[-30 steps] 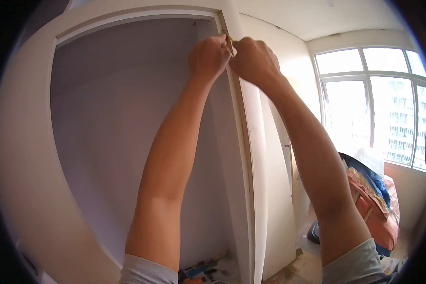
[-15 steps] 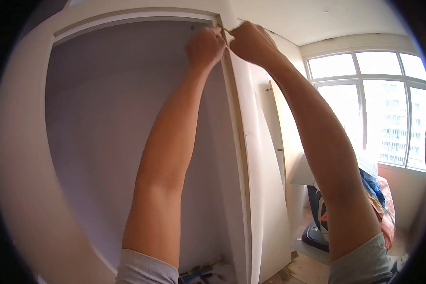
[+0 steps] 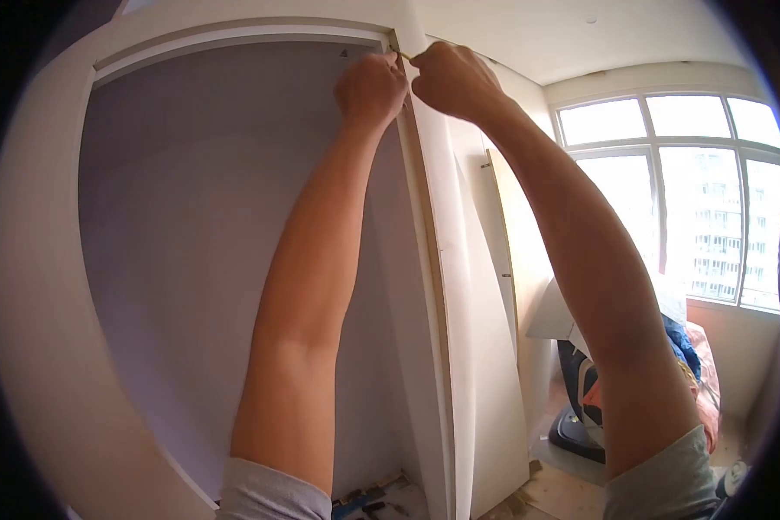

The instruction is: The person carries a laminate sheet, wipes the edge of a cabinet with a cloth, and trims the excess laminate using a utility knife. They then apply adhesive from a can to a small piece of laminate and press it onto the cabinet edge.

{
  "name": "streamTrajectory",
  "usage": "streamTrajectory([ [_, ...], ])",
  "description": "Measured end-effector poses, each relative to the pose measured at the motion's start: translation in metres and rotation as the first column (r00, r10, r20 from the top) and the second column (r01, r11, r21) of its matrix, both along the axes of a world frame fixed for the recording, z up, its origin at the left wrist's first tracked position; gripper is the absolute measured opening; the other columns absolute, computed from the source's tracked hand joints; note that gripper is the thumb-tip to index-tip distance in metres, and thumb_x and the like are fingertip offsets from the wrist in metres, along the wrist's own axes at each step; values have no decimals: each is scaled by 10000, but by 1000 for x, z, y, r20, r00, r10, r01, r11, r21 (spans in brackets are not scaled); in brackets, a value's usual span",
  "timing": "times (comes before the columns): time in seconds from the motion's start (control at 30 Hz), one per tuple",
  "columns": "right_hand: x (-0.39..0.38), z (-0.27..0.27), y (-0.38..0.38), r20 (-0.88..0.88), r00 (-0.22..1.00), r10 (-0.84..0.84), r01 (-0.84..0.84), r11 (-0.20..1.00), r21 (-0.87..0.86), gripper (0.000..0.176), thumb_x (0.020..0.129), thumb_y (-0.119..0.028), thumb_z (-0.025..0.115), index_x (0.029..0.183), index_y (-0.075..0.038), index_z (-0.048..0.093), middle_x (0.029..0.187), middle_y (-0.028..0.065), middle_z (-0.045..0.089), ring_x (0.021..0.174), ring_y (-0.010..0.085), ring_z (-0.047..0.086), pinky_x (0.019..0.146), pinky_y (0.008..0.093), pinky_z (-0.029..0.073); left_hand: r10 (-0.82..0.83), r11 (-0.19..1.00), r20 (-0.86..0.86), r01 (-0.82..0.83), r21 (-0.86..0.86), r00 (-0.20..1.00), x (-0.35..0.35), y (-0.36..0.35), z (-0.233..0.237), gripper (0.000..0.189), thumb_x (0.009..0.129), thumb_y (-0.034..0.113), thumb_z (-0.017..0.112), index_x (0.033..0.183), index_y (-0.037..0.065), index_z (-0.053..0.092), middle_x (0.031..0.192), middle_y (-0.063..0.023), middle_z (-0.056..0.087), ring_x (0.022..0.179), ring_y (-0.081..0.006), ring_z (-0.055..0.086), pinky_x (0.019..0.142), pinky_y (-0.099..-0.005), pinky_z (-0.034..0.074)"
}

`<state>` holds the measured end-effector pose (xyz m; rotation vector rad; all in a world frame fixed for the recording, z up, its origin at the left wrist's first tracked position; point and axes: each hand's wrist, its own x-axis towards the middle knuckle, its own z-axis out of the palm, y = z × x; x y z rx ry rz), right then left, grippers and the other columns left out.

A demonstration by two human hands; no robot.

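Both arms reach up to the top right corner of a pale opening frame (image 3: 420, 173). My right hand (image 3: 452, 80) is closed in a fist at the outer side of that corner. From it a thin yellowish rod (image 3: 405, 56) with a darker tip points left at the frame's upper inner edge; its kind cannot be made out. Just left of it, my left hand (image 3: 371, 89) is closed against the inner side of the frame, fingertips close to the rod's tip. What its fingers pinch, if anything, is hidden.
A pale panel (image 3: 494, 399) leans right of the frame, beside a wooden board (image 3: 504, 234). Several small tools (image 3: 368, 501) lie at the bottom of the opening. A dark-based machine (image 3: 572, 433) and bundled bags (image 3: 706, 373) stand below the window (image 3: 693, 208).
The view has shifted slightly, moving the frame a little left. Both hands stay at the same corner, with the rod still between them.
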<state>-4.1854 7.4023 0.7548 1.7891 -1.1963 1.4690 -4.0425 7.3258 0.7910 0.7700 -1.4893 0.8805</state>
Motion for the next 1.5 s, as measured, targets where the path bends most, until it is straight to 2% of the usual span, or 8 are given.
streamTrajectory([
  [0.27,-14,16,-8,-99,995,-29,16,992,-125,459,869,-93,615,1290,-95,797,1050,250,793,954,397,773,862,472,608,-23,975,-25,17,-223,999,-2,-8,-7,293,989,207,597,1166,167,828,935,-182,789,884,-401,764,796,-518,611],
  [0.37,-16,21,-6,-111,993,-38,19,986,-165,449,873,-101,617,1285,-78,795,1064,234,797,981,403,770,883,476,611,15,987,-37,-9,162,999,-7,10,0,387,1040,265,529,1321,208,789,1070,-186,793,969,-411,755,869,-507,601],
  [0.43,-22,2,-32,-158,981,-114,65,956,-285,466,864,-97,620,1296,-90,793,1093,214,797,1021,403,763,918,481,607,127,991,34,-125,-56,991,-6,3,-25,357,1037,268,533,1233,171,815,1039,-172,797,958,-411,756,854,-514,600],
  [0.67,-15,20,-9,-122,991,-60,41,987,-154,397,846,-109,634,1200,-83,813,1077,234,789,986,425,762,884,501,614,-3,972,-16,-1,-233,1000,-2,-8,-10,292,1009,272,560,1067,152,820,965,-148,791,942,-407,753,834,-523,592],
  [0.73,-11,16,-3,-120,990,-70,50,985,-164,394,853,-113,640,1207,-82,811,1091,240,787,999,429,761,885,503,614,40,996,-41,-36,87,998,-7,14,-1,329,1028,274,550,1189,192,825,986,-152,792,946,-409,751,857,-525,591],
  [1.07,-2,13,6,-103,992,-77,63,988,-140,422,843,-100,636,1229,-38,796,1052,243,793,955,417,775,842,492,612,52,987,-17,-54,-148,999,-1,-5,-7,342,1008,312,601,1263,213,808,968,-149,790,912,-399,751,828,-488,599],
  [1.33,-11,-29,-14,-141,989,-55,38,992,-120,267,938,-253,674,1042,-25,765,1034,217,793,980,392,778,854,521,608,48,993,-8,-48,-109,999,2,-15,-49,210,995,204,572,883,121,728,882,-142,777,884,-396,761,762,-526,589],
  [1.5,2,15,4,-127,987,-99,85,990,-111,298,936,-279,682,1099,-46,771,1032,192,800,979,380,781,859,499,619,79,992,27,-76,-99,997,0,-2,6,244,998,246,590,1078,162,804,964,-132,797,914,-382,766,803,-522,609],
])
